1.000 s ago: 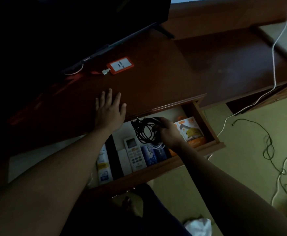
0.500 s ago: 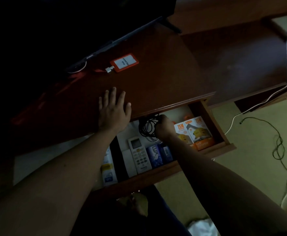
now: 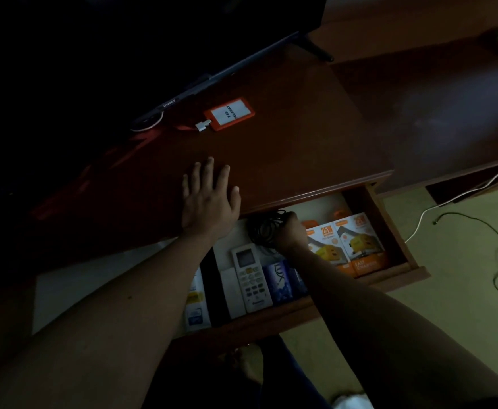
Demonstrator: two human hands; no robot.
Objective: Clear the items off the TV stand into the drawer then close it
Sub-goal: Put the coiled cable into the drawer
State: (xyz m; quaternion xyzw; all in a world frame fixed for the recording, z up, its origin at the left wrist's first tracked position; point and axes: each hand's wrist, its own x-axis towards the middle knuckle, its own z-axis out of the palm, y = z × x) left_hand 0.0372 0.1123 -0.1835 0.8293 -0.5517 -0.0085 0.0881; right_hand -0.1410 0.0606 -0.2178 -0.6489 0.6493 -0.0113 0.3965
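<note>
Deeper under the stand's front edge than a moment ago, the right hand (image 3: 290, 231) is gripping the black cable coil (image 3: 264, 230) inside the open drawer (image 3: 389, 231), behind the white remote (image 3: 250, 278). Fingers spread, the left hand (image 3: 209, 199) is pressing flat on the TV stand (image 3: 301, 143), whose back edge is carrying an orange badge (image 3: 230, 113).

Two hands — the left hand (image 3: 209, 202) and the right hand (image 3: 290, 231). In the one open drawer (image 3: 389, 231): two orange charger boxes (image 3: 351, 246), one white remote control (image 3: 252, 278), one coil of black cable (image 3: 264, 231), two blue Lux soap boxes (image 3: 278, 283) (the second half hidden). On the surface (image 3: 286, 149) — one orange ID badge holder (image 3: 230, 114).
</note>
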